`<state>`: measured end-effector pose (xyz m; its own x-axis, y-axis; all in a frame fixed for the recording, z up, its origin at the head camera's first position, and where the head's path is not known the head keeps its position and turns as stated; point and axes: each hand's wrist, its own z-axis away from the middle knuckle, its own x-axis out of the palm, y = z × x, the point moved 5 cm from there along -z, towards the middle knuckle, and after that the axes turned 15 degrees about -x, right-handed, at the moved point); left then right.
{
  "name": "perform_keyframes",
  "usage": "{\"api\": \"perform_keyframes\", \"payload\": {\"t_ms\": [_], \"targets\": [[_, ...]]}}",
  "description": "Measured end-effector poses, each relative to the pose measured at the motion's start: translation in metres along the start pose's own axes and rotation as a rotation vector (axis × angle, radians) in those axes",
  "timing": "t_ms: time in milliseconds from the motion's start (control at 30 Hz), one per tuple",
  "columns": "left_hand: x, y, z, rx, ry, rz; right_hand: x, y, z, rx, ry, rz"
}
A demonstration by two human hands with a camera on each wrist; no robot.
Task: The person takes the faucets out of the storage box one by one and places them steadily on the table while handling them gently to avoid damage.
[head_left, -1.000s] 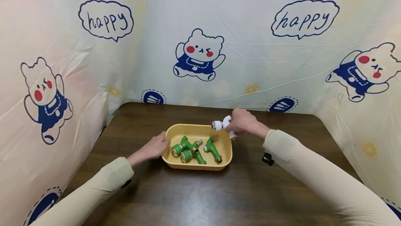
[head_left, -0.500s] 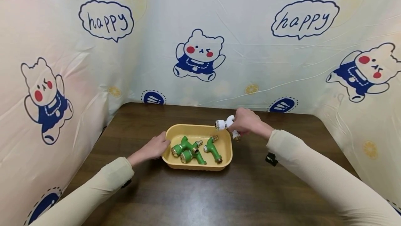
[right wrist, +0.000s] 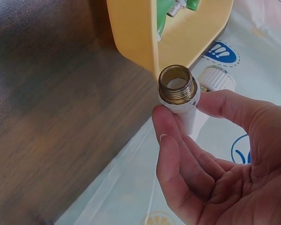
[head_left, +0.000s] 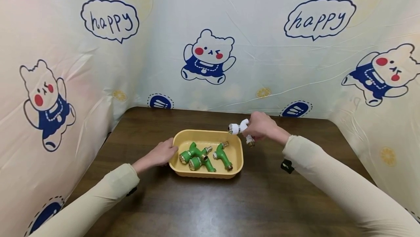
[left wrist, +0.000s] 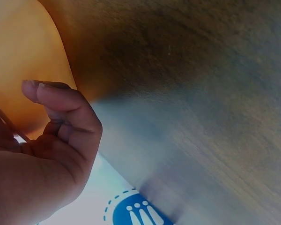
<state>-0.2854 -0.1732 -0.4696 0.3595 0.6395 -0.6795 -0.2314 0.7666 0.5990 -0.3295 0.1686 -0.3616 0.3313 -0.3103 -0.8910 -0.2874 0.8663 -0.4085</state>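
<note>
My left hand [head_left: 161, 153] grips the left end of a yellow plastic tray [head_left: 206, 175], thumb and fingers at its rim. In the left wrist view its curled fingers [left wrist: 68, 105] lie against the tray's wall [left wrist: 28, 51]. Past the tray's back right corner, my right hand [head_left: 262, 125] pinches a white pipe valve [head_left: 234, 128] in the air. The valve has a ribbed white knob pointing left and a brass threaded end [right wrist: 178, 89], which faces the camera in the right wrist view. My palm hides part of its body in the head view.
Inside the tray lie three green pipe valves with brass ends: one at the left [head_left: 193, 152], one overlapping it in front [head_left: 205, 163], and one at the right [head_left: 223, 156]. A dark wooden table [head_left: 210, 208] bears the tray. Printed curtains [head_left: 256, 58] close off the back and sides.
My right hand has shifted a little to the right with the white valve, from over the tray's back right corner to just beyond it. The left hand and the tray stay in place.
</note>
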Motion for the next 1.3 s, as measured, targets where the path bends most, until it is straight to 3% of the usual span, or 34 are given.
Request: {"api": "perform_keyframes", "payload": {"t_ms": [233,1300], "targets": [[0.001,0.0,0.0,-0.003,0.002,0.009,-0.001,0.006,0.002,0.029,0.005,-0.012],[0.001,-0.001,0.0,0.006,0.006,0.008,-0.003,0.033,0.011,0.004,0.032,-0.067]]}}
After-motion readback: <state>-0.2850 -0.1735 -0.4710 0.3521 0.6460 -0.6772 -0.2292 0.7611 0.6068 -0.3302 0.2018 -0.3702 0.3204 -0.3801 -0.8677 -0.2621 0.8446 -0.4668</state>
